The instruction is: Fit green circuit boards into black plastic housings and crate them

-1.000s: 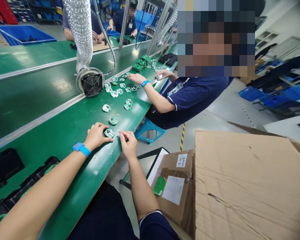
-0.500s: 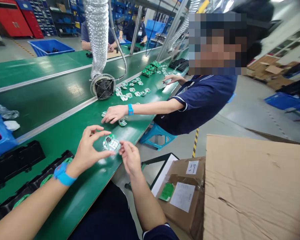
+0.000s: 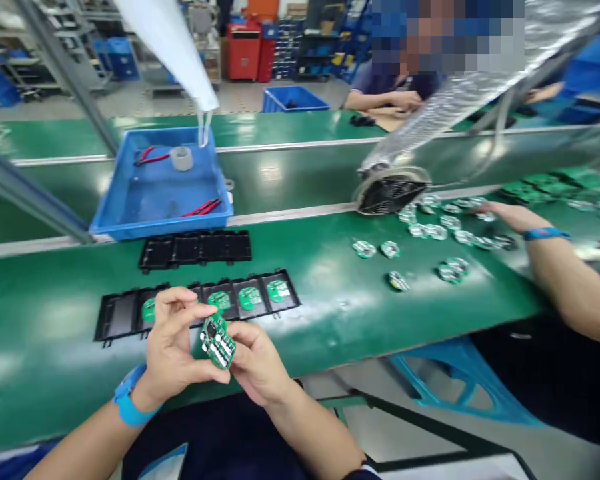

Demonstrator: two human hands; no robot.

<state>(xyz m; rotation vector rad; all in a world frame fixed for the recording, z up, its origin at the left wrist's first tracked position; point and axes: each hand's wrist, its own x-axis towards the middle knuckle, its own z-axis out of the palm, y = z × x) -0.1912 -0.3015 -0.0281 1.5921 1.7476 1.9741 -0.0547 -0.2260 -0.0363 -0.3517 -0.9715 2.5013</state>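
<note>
A small green circuit board [image 3: 217, 340] with white parts and a black chip is held up in front of me, tilted. My left hand [image 3: 173, 343] grips it by its edges between thumb and index finger. On the board's right side, my right hand [image 3: 259, 363] is closed with its fingertips at the edge. Just behind my hands lies a black divided tray [image 3: 117, 319], with green round boards [image 3: 250, 298] in several compartments; the leftmost compartment holds no board. My left hand covers part of it. A second black tray [image 3: 195, 248] lies behind.
Beyond the trays stands a blue bin [image 3: 163, 230] with red-handled pliers [image 3: 203, 208] and a tape roll [image 3: 181, 159]. A fan [image 3: 393, 192] on a foil duct stands on the bench. To the right are loose boards [image 3: 436, 231] and a co-worker's hand [image 3: 510, 217].
My view has swung left, bringing the blue bin and the trays in front of me. The board in my hands is now over the bench before the tray, and my right hand is closer against it.
</note>
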